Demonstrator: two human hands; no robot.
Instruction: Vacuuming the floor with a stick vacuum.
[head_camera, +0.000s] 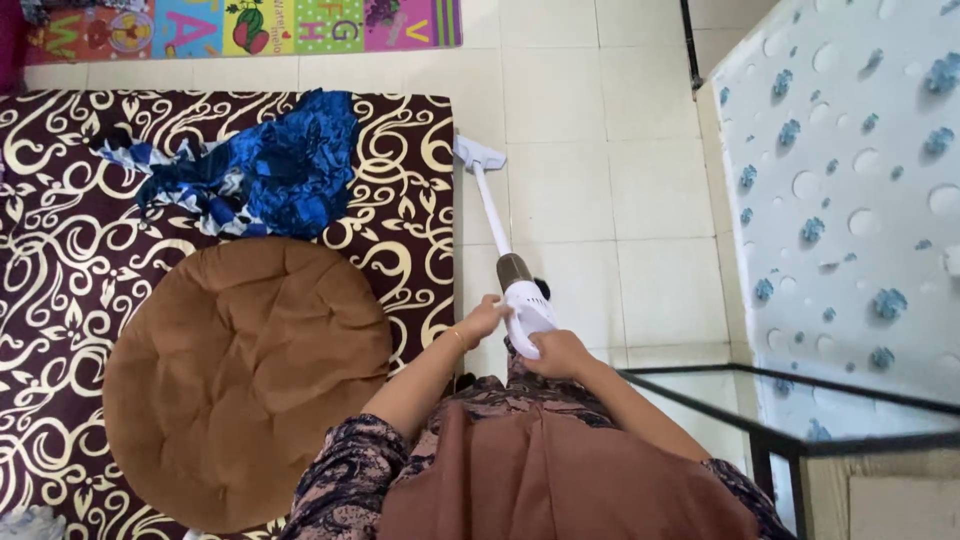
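Both hands on white stick vacuum (520, 300) at frame centre — right hand (558, 352) wrapped around handle for steering, left hand (487, 318) curled against body to steady. Nozzle (479, 153) flat on tile floor (600, 180), beside patterned rug (400, 200) edge.

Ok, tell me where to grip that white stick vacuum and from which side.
Grip the stick vacuum at its thick white rear body, from above and behind. The thin tube slants away to the floor head, so the weight sits near you. The right hand wraps that end; the left hand steadies the side.
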